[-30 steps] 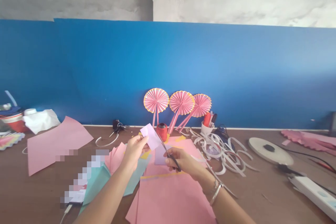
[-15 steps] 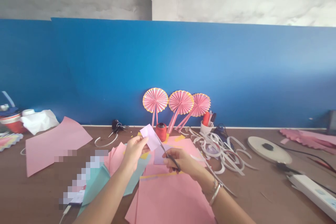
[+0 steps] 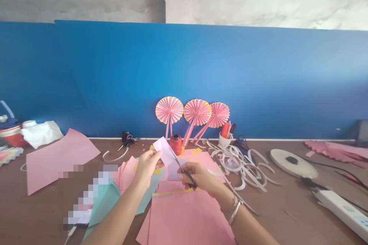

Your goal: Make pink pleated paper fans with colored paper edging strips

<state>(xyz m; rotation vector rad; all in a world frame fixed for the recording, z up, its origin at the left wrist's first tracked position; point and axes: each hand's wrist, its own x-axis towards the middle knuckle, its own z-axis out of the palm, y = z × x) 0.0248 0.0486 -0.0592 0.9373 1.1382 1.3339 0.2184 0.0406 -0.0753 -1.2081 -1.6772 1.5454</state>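
Between the fingers of my left hand [image 3: 148,166] is a small lilac piece of paper [image 3: 163,151], held up above the table and tilted. My right hand [image 3: 195,176] grips dark-handled scissors [image 3: 188,177], whose blades lie along the right edge of that piece. Whether the blades are parted is hard to make out. Below the hands lies another lilac sheet [image 3: 175,171], on pink paper. A stack of pink sheets [image 3: 189,218] with a yellow strip at its top edge lies nearest me. Just behind the held paper stands a red thread spool [image 3: 175,145].
Three pink pleated paper fans [image 3: 169,110] lean against the blue partition [image 3: 184,61]. Right of my hands are curled paper strips [image 3: 241,162], a white pen cup [image 3: 225,139], a round pale disc [image 3: 293,164] and a power strip [image 3: 343,210]. Teal paper [image 3: 105,203] and keys [image 3: 128,138] are to the left.
The view has shifted very slightly. Both hands, the lilac paper and the scissors keep almost the same position.
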